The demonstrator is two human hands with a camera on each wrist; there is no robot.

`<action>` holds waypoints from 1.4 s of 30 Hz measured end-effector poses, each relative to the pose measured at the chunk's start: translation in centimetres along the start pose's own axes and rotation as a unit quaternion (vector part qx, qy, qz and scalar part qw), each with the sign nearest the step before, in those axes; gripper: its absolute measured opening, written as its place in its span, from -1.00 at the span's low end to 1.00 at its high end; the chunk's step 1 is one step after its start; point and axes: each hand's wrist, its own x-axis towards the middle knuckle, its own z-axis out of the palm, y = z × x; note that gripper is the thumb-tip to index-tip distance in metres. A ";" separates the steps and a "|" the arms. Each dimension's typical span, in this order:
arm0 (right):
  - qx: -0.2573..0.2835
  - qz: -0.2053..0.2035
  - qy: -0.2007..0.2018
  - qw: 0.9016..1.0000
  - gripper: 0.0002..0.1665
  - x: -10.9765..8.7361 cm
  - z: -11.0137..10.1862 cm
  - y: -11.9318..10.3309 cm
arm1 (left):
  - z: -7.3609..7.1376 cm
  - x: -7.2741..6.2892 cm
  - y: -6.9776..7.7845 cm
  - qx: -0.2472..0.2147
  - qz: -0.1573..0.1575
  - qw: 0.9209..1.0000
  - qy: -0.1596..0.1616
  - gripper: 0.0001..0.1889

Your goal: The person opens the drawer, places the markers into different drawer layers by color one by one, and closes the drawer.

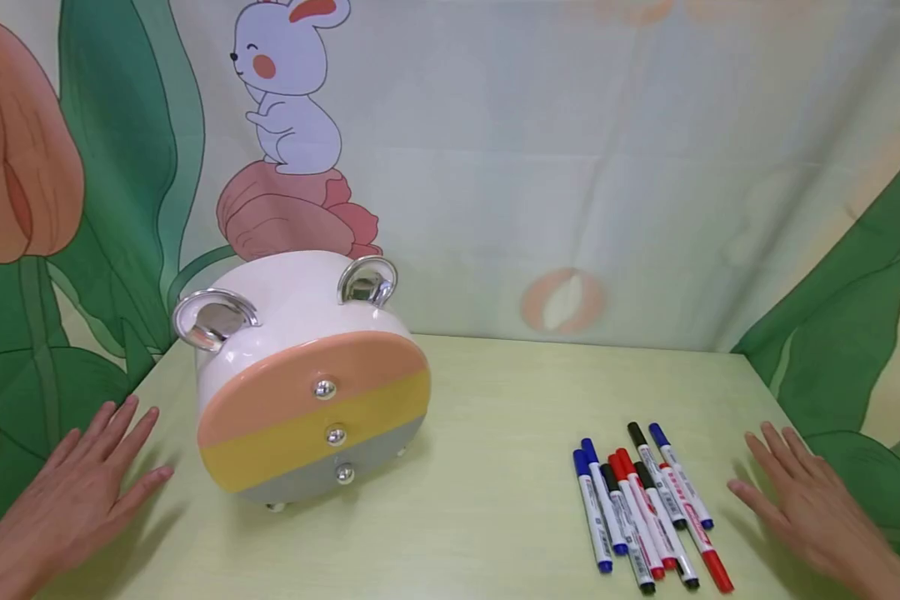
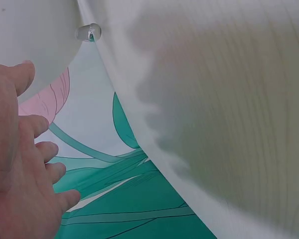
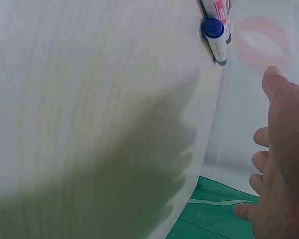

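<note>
My left hand is spread with straight fingers over the table's left side, holding nothing. Just right of it stands a white rounded cabinet with orange, yellow and grey drawer fronts, round silver knobs and two silver ear-like handles. At the table's right side my right hand is also spread and holds nothing. Left of that hand lies a loose group of whiteboard markers with blue, black and red caps. In the right wrist view a blue-capped marker lies beyond the thumb. Both hands cast shadows on the tabletop.
The pale yellow-green table ends at a hanging cloth backdrop printed with a rabbit, tulips and leaves. The cabinet stands at the table's left, close to the backdrop, and the markers lie near the front right.
</note>
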 end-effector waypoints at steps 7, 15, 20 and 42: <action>0.005 -0.006 0.024 1.000 -0.06 0.2 -0.8 0.1 | -0.3 0.3 0.0 -0.007 -0.001 1.000 0.000 -0.19; 0.030 0.000 0.034 0.999 -0.06 -0.3 -1.0 -0.6 | -0.8 0.3 -0.4 -0.014 0.012 1.000 0.024 -0.18; 0.040 0.011 0.028 0.999 -0.03 -0.2 -1.3 -1.2 | -1.0 0.5 -0.8 -0.016 0.015 0.999 0.036 -0.21; 0.034 0.053 0.034 0.997 -0.35 0.7 -4.8 -11.9 | -2.8 1.4 1.0 -0.131 -0.021 0.986 0.097 -0.27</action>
